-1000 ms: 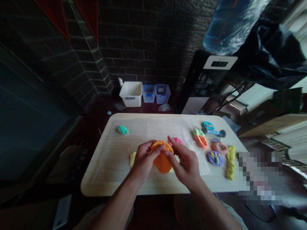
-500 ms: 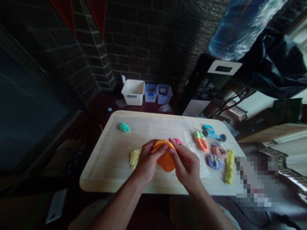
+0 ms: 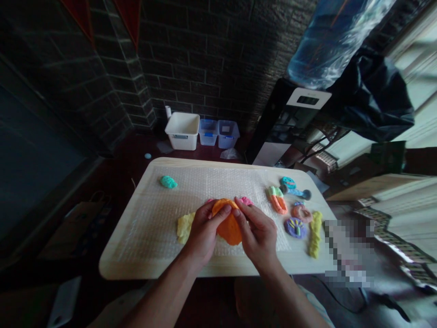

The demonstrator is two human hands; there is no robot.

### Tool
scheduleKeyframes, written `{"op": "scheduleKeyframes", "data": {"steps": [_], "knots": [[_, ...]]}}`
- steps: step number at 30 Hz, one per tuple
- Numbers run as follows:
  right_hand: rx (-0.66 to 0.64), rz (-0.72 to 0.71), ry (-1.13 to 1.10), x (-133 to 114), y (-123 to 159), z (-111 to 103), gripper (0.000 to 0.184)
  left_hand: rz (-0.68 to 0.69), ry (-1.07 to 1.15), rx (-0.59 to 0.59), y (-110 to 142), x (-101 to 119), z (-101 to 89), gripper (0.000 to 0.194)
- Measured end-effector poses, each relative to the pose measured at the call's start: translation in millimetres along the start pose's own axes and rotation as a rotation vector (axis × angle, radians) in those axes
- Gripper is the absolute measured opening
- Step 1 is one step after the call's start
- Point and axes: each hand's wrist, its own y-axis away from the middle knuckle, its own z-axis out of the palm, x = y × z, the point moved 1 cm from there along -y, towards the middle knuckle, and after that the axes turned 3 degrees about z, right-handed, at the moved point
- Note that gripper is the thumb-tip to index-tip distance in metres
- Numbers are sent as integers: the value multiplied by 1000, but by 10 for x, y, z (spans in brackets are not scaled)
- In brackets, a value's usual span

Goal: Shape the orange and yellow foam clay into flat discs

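Between my two hands is a flattened piece of orange modelling clay [image 3: 229,228], held up over the table. My left hand [image 3: 206,228] pinches its left side, thumb on the near face. On its upper right edge, the thumb and fingers of my right hand [image 3: 257,228] are closed. Yellow clay [image 3: 185,227] lies on the bubble wrap [image 3: 146,218] left of my left hand, partly covered by it. Pink clay [image 3: 246,200] shows behind my hands, mostly hidden. A teal clay lump [image 3: 168,182] sits farther back on the left.
Several shaped clay pieces stand on the right of the table [image 3: 153,269], among them a purple disc [image 3: 295,228], a yellow twisted strip [image 3: 316,234] and a grey-ended blue bar [image 3: 297,192]. Beyond the table are a white bin [image 3: 182,132], blue bins [image 3: 228,135] and a water dispenser [image 3: 273,132].
The view has shifted slightly, so the table and its contents appear farther left. Both hands keep their hold on the orange clay, with only slight movement.
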Motion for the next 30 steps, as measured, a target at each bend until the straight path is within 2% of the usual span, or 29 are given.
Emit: {"op": "scheduleKeyframes", "data": {"steps": [6,12,18,23,27,30], "knots": [[-117,-207,192,44,-13,-23,48,-41,-15,7,-30,10,-35,29],[-165,-264,217,-8,-5,17,58,-58,13,47,-22,13,-49,25],[-265,-173,170,-23,4,42,58,-85,13,56,-39,37,-84,28],[-239,-95,97,18,46,89,57,-100,92,113,-48,46,-92,32],[-211,-45,45,41,82,120,54,-119,148,116,-52,10,-92,35],[-156,97,-148,41,96,143,49,-102,157,98,-53,-8,-91,35]]}}
